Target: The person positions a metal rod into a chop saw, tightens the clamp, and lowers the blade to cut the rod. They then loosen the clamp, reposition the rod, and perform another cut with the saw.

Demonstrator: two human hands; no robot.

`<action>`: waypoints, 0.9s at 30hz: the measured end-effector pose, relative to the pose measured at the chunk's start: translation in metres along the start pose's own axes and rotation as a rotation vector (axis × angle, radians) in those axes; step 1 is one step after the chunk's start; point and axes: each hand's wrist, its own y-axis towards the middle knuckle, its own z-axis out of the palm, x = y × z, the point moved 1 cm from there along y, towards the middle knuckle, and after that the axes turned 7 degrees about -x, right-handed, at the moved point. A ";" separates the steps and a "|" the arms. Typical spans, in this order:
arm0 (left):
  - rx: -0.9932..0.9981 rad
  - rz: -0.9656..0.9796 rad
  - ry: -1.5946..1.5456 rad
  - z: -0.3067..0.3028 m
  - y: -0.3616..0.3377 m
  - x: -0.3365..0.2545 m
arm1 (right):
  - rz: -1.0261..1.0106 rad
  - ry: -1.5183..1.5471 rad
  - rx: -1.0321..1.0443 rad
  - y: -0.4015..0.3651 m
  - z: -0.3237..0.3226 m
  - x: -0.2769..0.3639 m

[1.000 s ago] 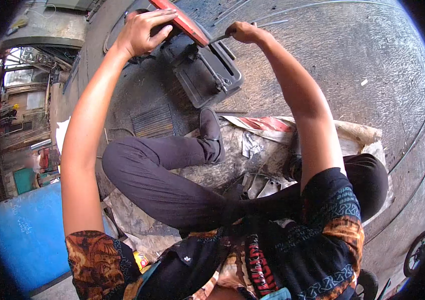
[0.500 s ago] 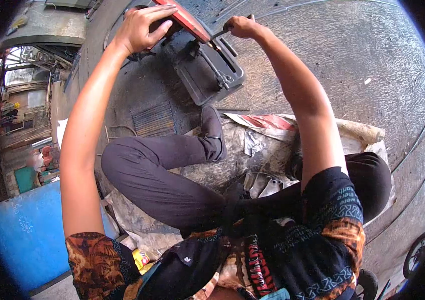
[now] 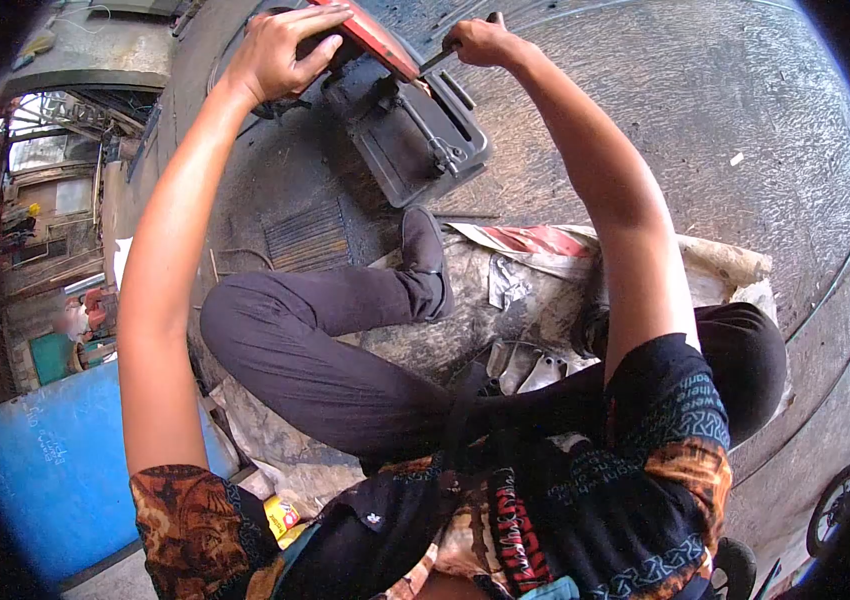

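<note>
At the top of the view a red metal piece (image 3: 377, 42) slants over a dark grey machine base (image 3: 395, 160), which stands on the floor. My left hand (image 3: 285, 55) rests on the upper left part of the machine beside the red piece, its fingers stretched out and thumb apart. To the right, my right hand (image 3: 480, 43) is closed round a dark handle whose thin rod reaches to the lower end of the red piece. A clamp screw (image 3: 435, 140) lies along the base, below the red piece.
My crossed legs (image 3: 325, 350) rest on a worn sheet (image 3: 725, 265) on the floor. Near my foot lies a bundle of thin rods (image 3: 307, 238). Metal parts (image 3: 535, 368) lie between my legs. A blue panel (image 3: 75, 470) stands at left, a wheel (image 3: 835, 510) at right.
My right hand has moved slightly up and to the left with the handle. My left hand has stayed almost where it was.
</note>
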 end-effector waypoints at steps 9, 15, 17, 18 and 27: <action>0.000 0.024 -0.007 0.000 0.000 -0.001 | -0.189 -0.135 -0.140 0.011 0.028 -0.014; -0.008 0.087 0.028 0.002 -0.001 0.004 | -0.165 -0.171 -0.104 0.019 0.037 -0.017; -0.010 0.152 0.061 0.002 -0.002 0.004 | -0.097 -0.137 -0.089 0.005 0.016 -0.005; -0.004 0.087 0.033 0.002 -0.002 0.002 | -0.031 -0.103 -0.075 -0.001 0.008 0.000; 0.010 -0.007 0.001 0.000 -0.001 0.000 | 0.011 -0.055 -0.138 -0.005 0.007 0.006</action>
